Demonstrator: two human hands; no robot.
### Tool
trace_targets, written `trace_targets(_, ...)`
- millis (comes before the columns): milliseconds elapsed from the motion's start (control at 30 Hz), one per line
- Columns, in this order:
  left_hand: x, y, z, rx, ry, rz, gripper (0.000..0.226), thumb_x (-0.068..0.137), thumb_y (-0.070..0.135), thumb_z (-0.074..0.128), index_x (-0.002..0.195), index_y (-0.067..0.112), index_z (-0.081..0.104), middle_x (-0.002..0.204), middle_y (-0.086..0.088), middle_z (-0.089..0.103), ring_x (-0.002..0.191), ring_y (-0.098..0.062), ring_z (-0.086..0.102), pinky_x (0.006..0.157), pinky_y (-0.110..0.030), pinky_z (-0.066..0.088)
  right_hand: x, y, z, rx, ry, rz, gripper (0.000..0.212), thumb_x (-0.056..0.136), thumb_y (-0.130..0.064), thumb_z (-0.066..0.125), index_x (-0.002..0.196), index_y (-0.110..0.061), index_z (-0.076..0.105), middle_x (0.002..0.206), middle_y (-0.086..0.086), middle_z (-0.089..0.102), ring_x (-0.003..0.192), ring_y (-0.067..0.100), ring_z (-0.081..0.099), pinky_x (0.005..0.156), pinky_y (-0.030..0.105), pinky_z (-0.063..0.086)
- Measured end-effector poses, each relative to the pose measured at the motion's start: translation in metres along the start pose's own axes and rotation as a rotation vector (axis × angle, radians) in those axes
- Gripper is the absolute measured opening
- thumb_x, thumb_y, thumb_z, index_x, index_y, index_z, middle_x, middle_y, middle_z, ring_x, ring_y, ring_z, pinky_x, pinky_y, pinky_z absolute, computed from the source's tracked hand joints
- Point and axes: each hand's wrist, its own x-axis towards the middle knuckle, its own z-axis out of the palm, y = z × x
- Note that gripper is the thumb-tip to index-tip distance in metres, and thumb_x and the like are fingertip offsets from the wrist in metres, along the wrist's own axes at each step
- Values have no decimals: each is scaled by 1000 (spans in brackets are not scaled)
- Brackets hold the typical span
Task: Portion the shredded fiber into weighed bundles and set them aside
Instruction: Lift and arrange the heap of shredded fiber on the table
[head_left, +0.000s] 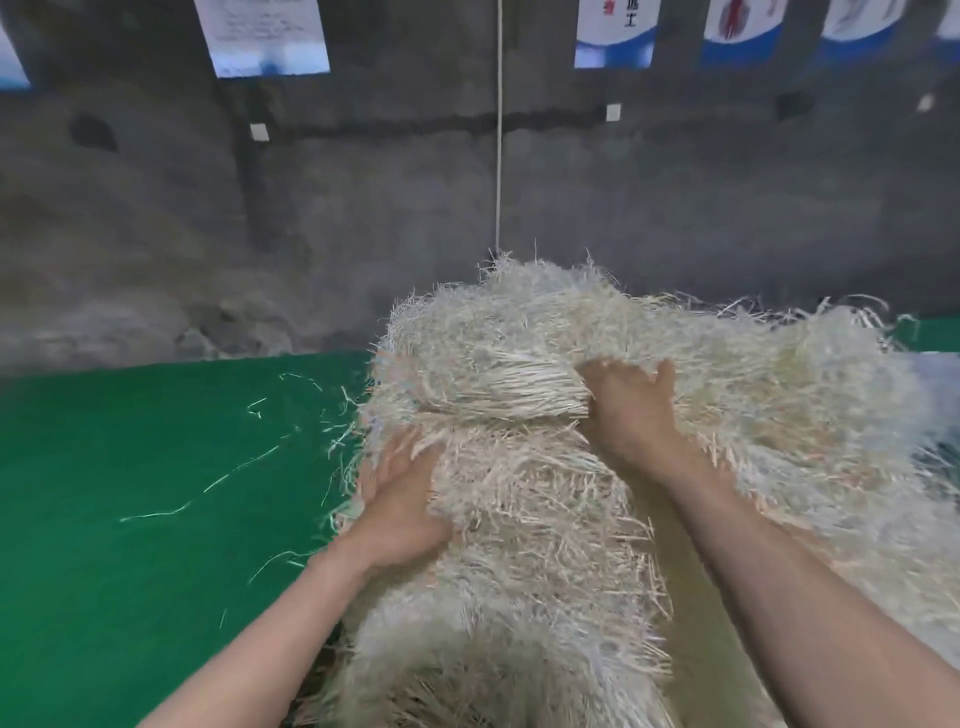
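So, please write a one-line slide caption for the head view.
The left hand presses the shredded fiber pile on a green surface while the right hand grips a bundle.

My left hand (400, 499) presses flat on the left flank of the fiber pile (545, 561); atop it, my right hand (631, 410) grips strands (509, 389).

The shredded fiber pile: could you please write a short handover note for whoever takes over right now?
Left hand: flat, pressing the left flank of the big pale shredded fiber pile.
Right hand: fingers dug in, gripping a bunch of aligned strands atop the pile.
Stray strands lie on the green surface.
Done: no weighed bundle or scale in view.
Left: pull the bunch free, weigh it, set aside.
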Motion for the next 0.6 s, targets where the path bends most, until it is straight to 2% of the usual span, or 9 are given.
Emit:
trace_targets(67,-12,18,-5,-432,237,79,78,72,10,58,137,43,29,152,21,-1,145,-13,-1,118,-44,5,2,-8,-10,145,198,-13,39,81,-16,62,119,-22,56,112,2,65,111,25,56,113,58,10)
trace_targets(100,-18,31,-10,-589,381,120,67,72,15,56,129,43,36,151,21,7,142,-5,10,115,-34,18,6,-15,-20,197,275,-30,40,80,-12,61,118,-23,58,108,0,66,109,23,57,114,57,11)
trace_targets(200,-29,62,-22,-716,707,135,51,81,27,60,127,30,38,147,15,21,128,12,22,102,-8,18,21,-48,-59,205,490,-167,42,78,-8,63,114,-29,62,96,-5,65,101,21,56,108,50,24)
trace_targets(267,-29,72,-33,-742,813,118,73,77,35,64,138,28,25,149,12,15,133,8,17,98,4,12,27,-77,-81,187,599,-257,42,74,-10,66,111,-31,63,94,-6,63,102,21,54,105,45,26)
trace_targets(333,-26,68,-46,-692,888,139,104,71,41,70,149,25,3,153,15,-2,140,4,2,103,2,2,26,-99,-87,286,591,-383,49,74,-6,66,115,-32,63,99,-6,64,106,21,54,107,45,26)
trace_targets(400,-23,54,-59,-555,894,95,120,64,40,77,150,25,-5,156,10,-6,144,-4,-4,116,-21,-3,15,-110,-75,490,390,-576,49,77,-3,64,120,-26,63,108,0,67,109,22,57,102,44,36)
trace_targets(467,-18,37,-70,-511,754,-21,105,61,23,80,147,25,20,149,-3,33,140,-21,27,116,-44,18,2,-110,-53,637,146,-641,55,78,2,63,129,-16,57,127,5,61,120,23,52,104,39,35)
trace_targets(533,-18,24,-75,-531,578,-79,56,66,7,75,116,23,58,104,6,67,98,-13,62,86,-29,48,-5,-104,-33,547,62,-562,72,76,-1,65,142,-17,39,145,4,43,135,20,36,112,42,25)
trace_targets(600,-18,14,-78,-552,516,-84,24,71,-2,70,77,21,67,64,11,67,53,3,54,49,-13,42,-7,-98,-21,369,90,-425,95,77,-25,73,150,-22,12,155,5,19,144,21,11,118,51,5)
